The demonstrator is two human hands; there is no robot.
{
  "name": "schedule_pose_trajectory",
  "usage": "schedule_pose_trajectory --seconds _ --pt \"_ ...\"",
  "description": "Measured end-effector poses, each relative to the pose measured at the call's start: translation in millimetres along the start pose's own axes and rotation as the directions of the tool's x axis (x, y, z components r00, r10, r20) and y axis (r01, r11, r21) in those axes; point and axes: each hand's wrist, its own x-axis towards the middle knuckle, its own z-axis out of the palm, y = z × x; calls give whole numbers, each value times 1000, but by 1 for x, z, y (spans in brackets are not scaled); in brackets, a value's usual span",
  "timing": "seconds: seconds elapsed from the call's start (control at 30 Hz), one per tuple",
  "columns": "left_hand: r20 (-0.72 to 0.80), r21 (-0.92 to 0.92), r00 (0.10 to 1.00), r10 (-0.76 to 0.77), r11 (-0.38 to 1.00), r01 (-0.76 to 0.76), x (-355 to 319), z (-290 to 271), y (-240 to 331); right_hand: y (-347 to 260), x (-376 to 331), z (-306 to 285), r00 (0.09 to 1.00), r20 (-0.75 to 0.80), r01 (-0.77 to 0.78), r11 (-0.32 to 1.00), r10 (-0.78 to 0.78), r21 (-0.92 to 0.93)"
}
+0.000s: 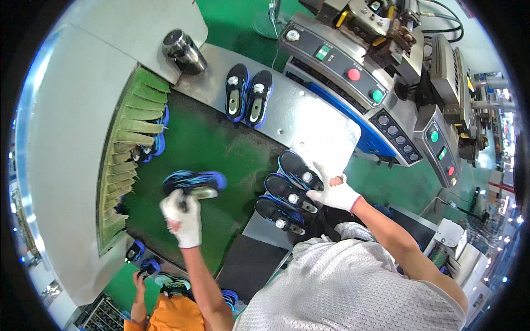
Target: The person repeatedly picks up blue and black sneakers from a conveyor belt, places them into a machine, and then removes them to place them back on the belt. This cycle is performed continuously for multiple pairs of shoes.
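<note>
Over the green belt (221,151), my left hand (182,218), in a white glove with bare skin showing, is closed on a black and blue sneaker (207,179). The sneaker lies on its side in the air or on the belt; I cannot tell which. A pale metal-looking insert shows at its opening. My gloved right hand (335,193) is open, thumb and fingers spread, beside the heel ends of three black sneakers (287,190) lying side by side on the metal ledge. These hold inserts with white knobs. Whether its fingertips touch the nearest sneaker is unclear.
Two similar sneakers (248,96) and a steel flask (185,52) stand on the ledge (326,127). A green strip curtain (132,138) hangs at the left, with sneakers behind it. A machine panel with buttons (342,69) is at upper right. A co-worker in orange (176,311) handles shoes.
</note>
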Motion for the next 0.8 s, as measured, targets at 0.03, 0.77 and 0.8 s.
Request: schedule_pose_trajectory --seconds 0.03,0.77,0.8 --pt "36 -39 994 108 994 -106 -3 4 50 -6 -11 -14 998 -33 60 990 -56 130" --pt "97 -716 553 827 445 -539 -48 207 670 229 -251 -230 803 -492 536 -47 337 843" --pt "152 -762 558 816 456 -460 -53 225 687 241 -261 -236 775 -519 581 -86 360 809"
